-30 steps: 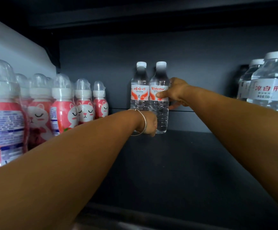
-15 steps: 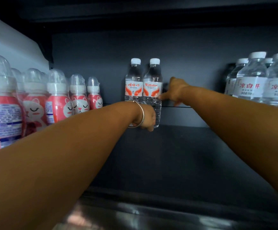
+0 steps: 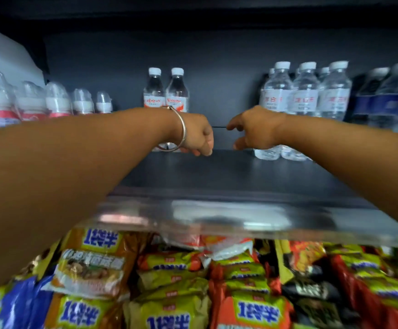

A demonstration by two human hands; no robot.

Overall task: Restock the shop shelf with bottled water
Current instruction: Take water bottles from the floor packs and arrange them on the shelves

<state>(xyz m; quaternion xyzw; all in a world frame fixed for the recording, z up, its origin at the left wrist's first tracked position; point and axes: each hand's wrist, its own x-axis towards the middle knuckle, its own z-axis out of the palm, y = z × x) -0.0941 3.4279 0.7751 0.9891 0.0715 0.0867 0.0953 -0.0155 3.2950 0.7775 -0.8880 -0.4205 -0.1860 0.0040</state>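
Observation:
Two small water bottles with red-and-white labels and white caps, one (image 3: 154, 91) beside the other (image 3: 177, 91), stand upright at the back of the dark shelf (image 3: 217, 172). My left hand (image 3: 196, 135), with a metal bangle on the wrist, hovers in front of them with its fingers curled under, holding nothing and hiding the bottles' lower halves. To the right of it, about level, my right hand (image 3: 255, 129) has loosely bent fingers and is empty. Neither hand touches a bottle.
Larger clear water bottles (image 3: 306, 100) fill the shelf's right side, with blue-labelled ones (image 3: 388, 103) beyond. Pink cat-print bottles with dome caps (image 3: 58, 100) line the left. A clear plastic rail (image 3: 217, 219) edges the shelf front. Noodle packets (image 3: 169, 293) lie below.
Both hands have let go of the two bottles and drawn back towards me. The view has pulled back and down, bringing the shelf's front rail and the noodle packets into sight.

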